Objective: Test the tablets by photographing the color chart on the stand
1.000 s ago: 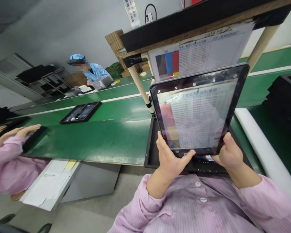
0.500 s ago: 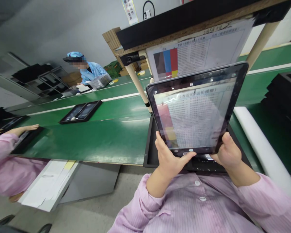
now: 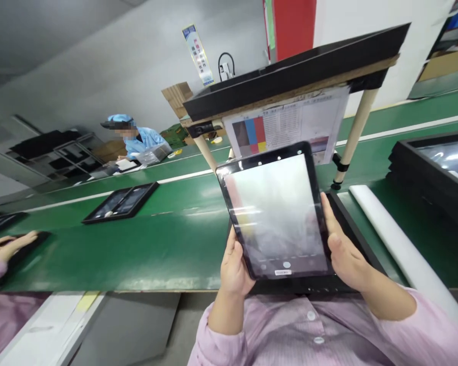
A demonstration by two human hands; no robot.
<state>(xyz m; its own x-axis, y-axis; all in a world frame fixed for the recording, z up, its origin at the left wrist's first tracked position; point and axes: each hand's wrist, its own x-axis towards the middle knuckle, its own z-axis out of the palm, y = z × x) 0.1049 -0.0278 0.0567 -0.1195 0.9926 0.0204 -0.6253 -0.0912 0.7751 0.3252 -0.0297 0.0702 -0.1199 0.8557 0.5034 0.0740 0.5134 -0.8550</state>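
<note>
A black-framed tablet [image 3: 277, 213] is held up tilted in front of me, its lit screen showing a blurred, whitish camera picture. My left hand [image 3: 234, 267] grips its lower left edge, the thumb near the frame. On the right edge my right hand [image 3: 345, 251] is closed around the side, fingers partly hidden behind it. Below the tablet lies a black tray [image 3: 351, 234], mostly covered by it. Behind the tablet a printed test chart [image 3: 282, 124] with colour blocks and text hangs under a shelf.
The black-topped shelf [image 3: 290, 76] stands on pale posts. A white foam bar [image 3: 389, 239] lies at right beside stacked black trays [image 3: 435, 178]. Another tray with tablets [image 3: 120, 203] rests on the green bench [image 3: 168, 249]. A co-worker's hand [image 3: 19, 246] is at left; a person in blue [image 3: 137, 140] sits beyond.
The tablet has moved down and left, away from the chart. Its screen went from readable chart text to a blur. My left thumb has left the screen's lower edge for the side.
</note>
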